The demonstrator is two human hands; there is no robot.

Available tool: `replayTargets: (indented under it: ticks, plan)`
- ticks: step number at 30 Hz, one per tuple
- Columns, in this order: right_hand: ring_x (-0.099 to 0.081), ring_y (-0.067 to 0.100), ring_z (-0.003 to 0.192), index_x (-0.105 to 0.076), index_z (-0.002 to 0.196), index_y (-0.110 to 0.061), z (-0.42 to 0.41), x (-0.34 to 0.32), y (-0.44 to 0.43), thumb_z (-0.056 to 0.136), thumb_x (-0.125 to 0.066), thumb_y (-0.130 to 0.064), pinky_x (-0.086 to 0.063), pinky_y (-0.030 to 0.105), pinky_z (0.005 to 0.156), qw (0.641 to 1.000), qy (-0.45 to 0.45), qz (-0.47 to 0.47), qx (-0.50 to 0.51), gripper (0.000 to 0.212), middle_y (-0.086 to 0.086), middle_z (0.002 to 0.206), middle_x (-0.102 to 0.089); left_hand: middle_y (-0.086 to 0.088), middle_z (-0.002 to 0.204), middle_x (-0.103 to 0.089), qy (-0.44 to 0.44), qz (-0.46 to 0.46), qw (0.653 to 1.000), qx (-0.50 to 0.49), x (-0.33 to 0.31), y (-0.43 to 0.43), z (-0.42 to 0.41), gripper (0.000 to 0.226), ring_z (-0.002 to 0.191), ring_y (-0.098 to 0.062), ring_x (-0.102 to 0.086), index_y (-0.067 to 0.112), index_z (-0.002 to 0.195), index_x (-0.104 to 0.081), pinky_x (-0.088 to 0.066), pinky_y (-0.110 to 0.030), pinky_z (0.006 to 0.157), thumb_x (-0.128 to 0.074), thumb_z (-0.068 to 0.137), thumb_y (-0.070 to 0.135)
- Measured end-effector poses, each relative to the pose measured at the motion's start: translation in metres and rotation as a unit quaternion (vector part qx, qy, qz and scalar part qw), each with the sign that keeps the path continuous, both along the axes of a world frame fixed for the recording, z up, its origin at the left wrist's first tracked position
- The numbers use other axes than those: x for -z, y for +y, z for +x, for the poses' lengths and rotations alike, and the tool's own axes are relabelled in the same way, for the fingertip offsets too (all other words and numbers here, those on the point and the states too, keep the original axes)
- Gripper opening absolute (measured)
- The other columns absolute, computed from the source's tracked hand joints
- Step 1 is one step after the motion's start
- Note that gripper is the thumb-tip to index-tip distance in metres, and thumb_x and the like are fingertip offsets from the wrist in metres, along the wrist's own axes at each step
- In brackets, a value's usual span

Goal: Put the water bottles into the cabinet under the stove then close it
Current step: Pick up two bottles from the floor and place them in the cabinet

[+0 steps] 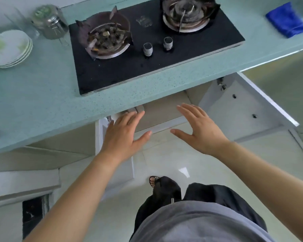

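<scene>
Below, both cabinet doors [241, 109] wide apart, left hand [122, 135] and right hand [201, 130] spread, empty (interior hidden).

Around the two-burner gas stove [156, 42] I count two knobs [147, 49], two open cabinet doors [241, 105] below it, one plate stack [9, 48] to its left, one blue cloth [287, 20] right.

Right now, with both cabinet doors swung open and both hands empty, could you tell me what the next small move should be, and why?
Probably lay the left hand on the left door and the right hand on the right door, then swing them shut. Both doors stand wide open, both hands are empty, and no bottles show outside the cabinet; its inside is hidden beneath the countertop.
</scene>
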State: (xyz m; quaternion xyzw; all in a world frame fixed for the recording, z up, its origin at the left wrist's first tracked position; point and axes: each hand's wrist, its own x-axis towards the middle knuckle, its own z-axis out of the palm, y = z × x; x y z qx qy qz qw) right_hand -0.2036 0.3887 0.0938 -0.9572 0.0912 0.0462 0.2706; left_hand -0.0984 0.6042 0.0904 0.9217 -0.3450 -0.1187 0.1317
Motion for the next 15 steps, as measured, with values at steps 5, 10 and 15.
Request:
replayTargets:
  ticks: [5,10,15]
  plan:
    - [-0.021,0.018,0.141,-0.023,0.145,-0.024,-0.065,-0.002,-0.013,0.082,-0.038,-0.066,-0.024,0.039,0.115,0.996,0.003,0.009,0.089,0.077,-0.004,0.151,-0.028,-0.002,0.148,-0.039,-0.011,0.020,0.996,0.088,-0.001,-0.036,-0.031,0.078,0.138,-0.022,-0.031,0.025,0.144,-0.032,-0.028,-0.042,0.109,-0.019,0.081,0.070]
    - [-0.019,0.018,0.141,-0.021,0.145,-0.027,-0.184,-0.004,-0.029,0.082,-0.042,-0.065,-0.022,0.035,0.114,0.970,-0.012,0.031,0.242,0.077,-0.003,0.152,-0.026,0.005,0.152,-0.030,-0.019,0.042,0.978,0.205,-0.009,-0.097,-0.100,0.080,0.142,-0.018,-0.021,0.033,0.146,-0.022,-0.020,-0.051,0.113,-0.015,0.077,0.073]
    - [-0.018,0.018,0.141,-0.022,0.145,-0.025,-0.334,-0.009,-0.028,0.082,-0.046,-0.062,-0.019,0.035,0.116,0.919,-0.020,0.028,0.394,0.077,0.000,0.153,-0.025,0.006,0.150,-0.034,-0.013,0.023,0.944,0.330,-0.019,-0.161,-0.218,0.080,0.140,-0.017,-0.025,0.034,0.144,-0.026,-0.021,-0.051,0.113,-0.017,0.075,0.074]
